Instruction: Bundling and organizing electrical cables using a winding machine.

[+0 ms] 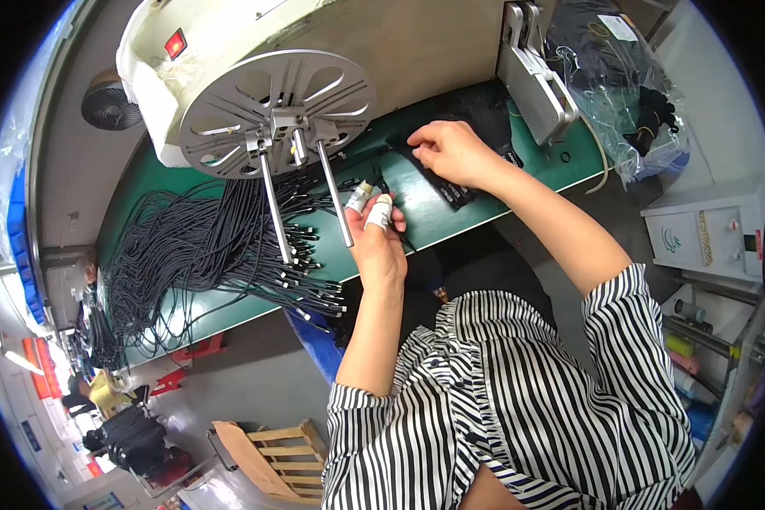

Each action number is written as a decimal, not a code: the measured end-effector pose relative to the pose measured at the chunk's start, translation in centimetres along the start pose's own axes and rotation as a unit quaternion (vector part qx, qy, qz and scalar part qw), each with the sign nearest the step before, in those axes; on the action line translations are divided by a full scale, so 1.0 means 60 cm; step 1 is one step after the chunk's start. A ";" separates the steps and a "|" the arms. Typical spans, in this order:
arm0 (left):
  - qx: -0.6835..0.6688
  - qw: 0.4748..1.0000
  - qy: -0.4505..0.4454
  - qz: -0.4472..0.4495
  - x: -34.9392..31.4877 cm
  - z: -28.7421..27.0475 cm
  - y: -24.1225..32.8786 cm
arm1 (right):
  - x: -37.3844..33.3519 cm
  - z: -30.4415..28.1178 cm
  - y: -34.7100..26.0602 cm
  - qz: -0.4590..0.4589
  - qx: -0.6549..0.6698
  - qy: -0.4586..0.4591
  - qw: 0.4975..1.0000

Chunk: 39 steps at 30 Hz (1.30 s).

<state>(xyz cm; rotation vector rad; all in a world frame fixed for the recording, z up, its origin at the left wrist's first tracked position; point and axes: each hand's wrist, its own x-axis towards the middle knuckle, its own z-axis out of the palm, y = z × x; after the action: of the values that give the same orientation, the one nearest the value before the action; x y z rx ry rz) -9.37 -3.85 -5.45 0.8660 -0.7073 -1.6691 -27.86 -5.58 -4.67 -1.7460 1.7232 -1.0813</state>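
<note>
My left hand [377,241] is palm up below the reel, its fingers curled around part of a black cable [409,243]. White wraps cover its thumb and one finger. My right hand [452,153] reaches over the table from the right, fingers bent and drawn together; whatever they pinch is hidden. Beneath that hand lie flat black pieces [459,194] with small white print. A large heap of black cables [204,246] with pale connector ends spreads to the left of my left hand. Close above, a metal winding reel [278,110] carries two long rods [274,206].
The green table [229,313] holds the cables under a cream machine [425,51] with a lit red switch [176,43]. A metal bracket [540,85] stands at right, near a clear plastic bag [625,93] and a white cabinet [697,234]. A wooden chair [276,459] is behind left.
</note>
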 end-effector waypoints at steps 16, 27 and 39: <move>-0.232 0.947 -0.096 -0.200 -0.057 -0.024 0.022 | -0.021 -0.088 0.013 0.163 0.404 0.116 0.893; -0.070 0.980 -0.085 -0.163 -0.080 -0.004 0.048 | -0.113 0.000 -0.122 0.126 0.206 -0.033 0.970; 0.025 0.986 -0.066 -0.149 -0.146 -0.048 0.051 | -0.186 0.057 -0.148 0.079 0.271 -0.041 0.958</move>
<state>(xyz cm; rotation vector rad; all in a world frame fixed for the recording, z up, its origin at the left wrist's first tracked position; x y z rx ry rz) -3.98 3.78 -2.92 0.9378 -0.7391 -1.9981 -18.71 5.58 -2.10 -1.2680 1.3228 -1.2432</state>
